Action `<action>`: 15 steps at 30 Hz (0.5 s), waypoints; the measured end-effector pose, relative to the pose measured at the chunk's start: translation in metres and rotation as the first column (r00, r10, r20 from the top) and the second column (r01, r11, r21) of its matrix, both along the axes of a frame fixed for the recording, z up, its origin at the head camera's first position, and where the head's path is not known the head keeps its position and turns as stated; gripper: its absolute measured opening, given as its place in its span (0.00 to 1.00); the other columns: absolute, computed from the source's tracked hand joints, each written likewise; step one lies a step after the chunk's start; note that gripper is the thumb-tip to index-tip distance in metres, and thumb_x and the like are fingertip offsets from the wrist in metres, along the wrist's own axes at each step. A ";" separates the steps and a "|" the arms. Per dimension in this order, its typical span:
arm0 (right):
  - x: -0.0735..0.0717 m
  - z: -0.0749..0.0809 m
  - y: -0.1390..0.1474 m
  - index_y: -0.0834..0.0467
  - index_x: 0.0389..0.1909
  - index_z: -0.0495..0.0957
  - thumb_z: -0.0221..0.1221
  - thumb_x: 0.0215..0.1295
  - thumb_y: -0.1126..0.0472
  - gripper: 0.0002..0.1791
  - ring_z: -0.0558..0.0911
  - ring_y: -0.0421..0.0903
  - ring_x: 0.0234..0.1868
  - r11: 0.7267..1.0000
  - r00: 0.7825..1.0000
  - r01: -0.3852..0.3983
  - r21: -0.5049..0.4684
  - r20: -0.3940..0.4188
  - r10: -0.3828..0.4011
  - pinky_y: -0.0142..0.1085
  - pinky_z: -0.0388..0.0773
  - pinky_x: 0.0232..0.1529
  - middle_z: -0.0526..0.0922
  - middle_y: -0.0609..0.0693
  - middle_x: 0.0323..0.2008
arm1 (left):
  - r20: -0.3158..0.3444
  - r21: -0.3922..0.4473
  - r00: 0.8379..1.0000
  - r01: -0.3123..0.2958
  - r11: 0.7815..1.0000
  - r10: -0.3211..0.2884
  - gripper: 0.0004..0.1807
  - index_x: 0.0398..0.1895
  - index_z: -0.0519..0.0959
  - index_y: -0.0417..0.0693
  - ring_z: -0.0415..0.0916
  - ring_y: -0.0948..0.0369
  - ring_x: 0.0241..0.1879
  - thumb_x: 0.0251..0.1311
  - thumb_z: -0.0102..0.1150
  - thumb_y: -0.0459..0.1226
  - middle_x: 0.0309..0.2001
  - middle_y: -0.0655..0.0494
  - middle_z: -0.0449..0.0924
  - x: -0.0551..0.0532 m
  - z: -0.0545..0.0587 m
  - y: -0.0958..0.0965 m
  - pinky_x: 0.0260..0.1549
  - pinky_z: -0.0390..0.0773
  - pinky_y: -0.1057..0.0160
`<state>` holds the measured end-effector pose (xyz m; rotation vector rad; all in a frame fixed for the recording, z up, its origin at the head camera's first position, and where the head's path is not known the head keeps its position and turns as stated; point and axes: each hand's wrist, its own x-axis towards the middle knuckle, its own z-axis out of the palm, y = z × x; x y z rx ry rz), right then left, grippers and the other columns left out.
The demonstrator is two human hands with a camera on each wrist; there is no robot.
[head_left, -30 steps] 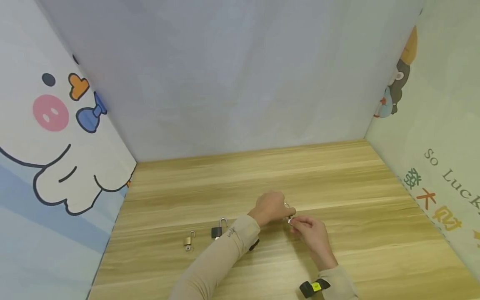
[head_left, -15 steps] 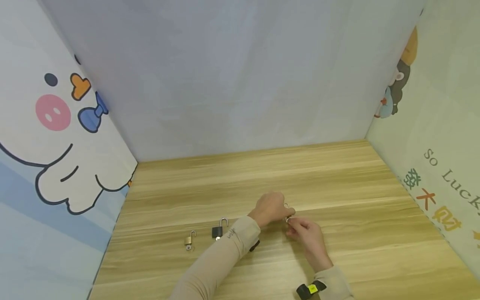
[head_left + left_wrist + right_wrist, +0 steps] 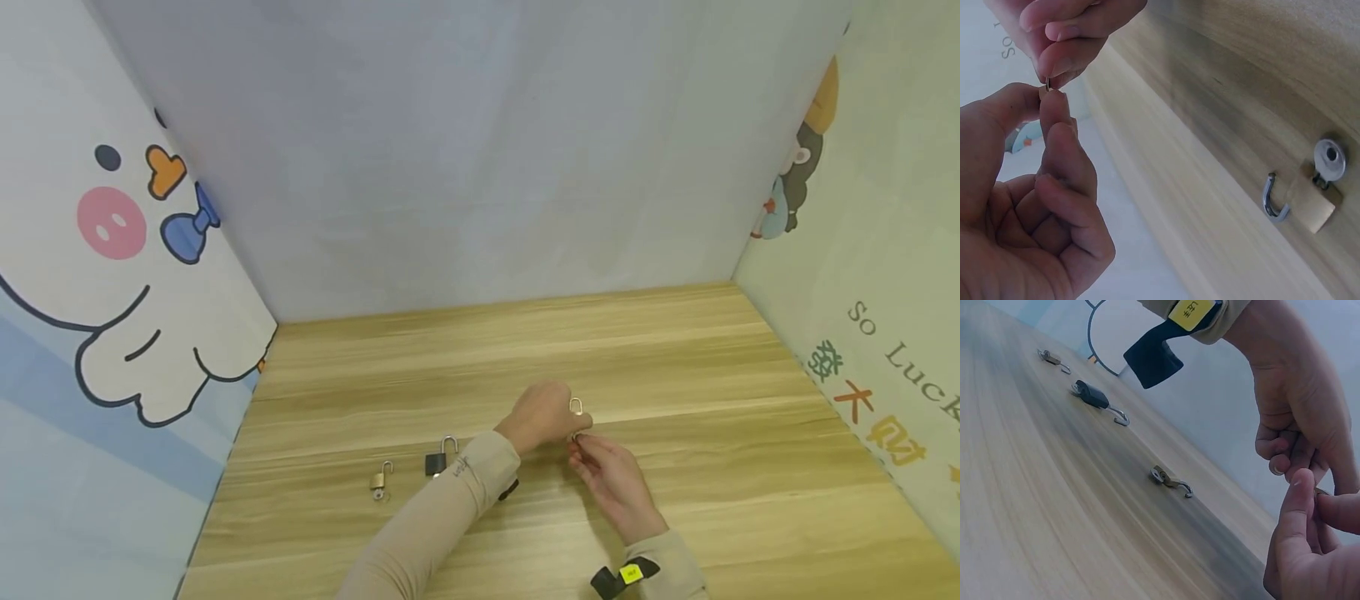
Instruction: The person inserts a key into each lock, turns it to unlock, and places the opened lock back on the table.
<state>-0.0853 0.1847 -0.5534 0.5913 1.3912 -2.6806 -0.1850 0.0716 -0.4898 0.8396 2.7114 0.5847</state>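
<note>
In the head view my left hand (image 3: 542, 412) pinches a small padlock between thumb and fingers. Its silver shackle (image 3: 576, 406) stands up past the fingertips, while the body is mostly covered. From the near right, my right hand (image 3: 617, 487) pinches the key (image 3: 575, 437) at the padlock's lower end; little of that key shows. The left wrist view has both hands fingertip to fingertip, the right hand (image 3: 1075, 37) above the left hand (image 3: 1035, 194). Lying beside them is a brass padlock (image 3: 1311, 201), shackle raised, with a round-headed key (image 3: 1330, 159) in it.
On the wooden table (image 3: 480, 358) lie a black padlock (image 3: 435, 464) and another brass padlock (image 3: 377, 481), both with raised shackles and keys. The left forearm hides the nearer brass padlock (image 3: 1163, 476) from the head view. Printed cloth walls surround the table.
My right hand has shifted slightly left, closer to the left fingertips, and its wrist has turned a little. More of the held padlock's shackle shows now. The left hand has barely moved.
</note>
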 end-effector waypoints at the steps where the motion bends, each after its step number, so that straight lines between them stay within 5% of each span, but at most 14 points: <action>1: 0.000 0.000 0.000 0.69 0.41 0.79 0.51 0.73 0.72 0.08 0.80 0.44 0.39 1.000 1.000 -0.002 0.004 0.000 0.002 0.32 0.78 0.45 0.81 0.54 0.38 | 0.000 -0.008 1.000 0.000 1.000 0.000 0.28 0.09 0.61 0.55 0.51 0.70 0.10 0.57 0.66 0.50 0.08 0.67 0.54 0.000 0.000 0.000 0.10 0.55 0.71; 10: 0.001 0.000 -0.001 0.74 0.47 0.78 0.54 0.71 0.71 0.10 0.81 0.50 0.46 0.988 0.999 -0.040 0.150 -0.015 0.042 0.37 0.80 0.48 0.81 0.58 0.44 | -0.033 -0.067 0.999 0.027 0.997 -0.029 0.25 0.10 0.65 0.55 0.55 0.69 0.12 0.58 0.66 0.47 0.09 0.66 0.59 0.001 0.007 -0.003 0.11 0.59 0.69; 15: 0.004 0.003 0.008 0.79 0.53 0.73 0.57 0.71 0.69 0.17 0.82 0.53 0.47 0.952 0.997 -0.058 0.302 -0.021 0.068 0.40 0.80 0.49 0.81 0.62 0.46 | -0.088 -0.151 0.992 0.081 0.985 -0.095 0.20 0.17 0.70 0.51 0.62 0.66 0.17 0.56 0.71 0.46 0.16 0.63 0.66 -0.002 0.014 -0.008 0.16 0.66 0.69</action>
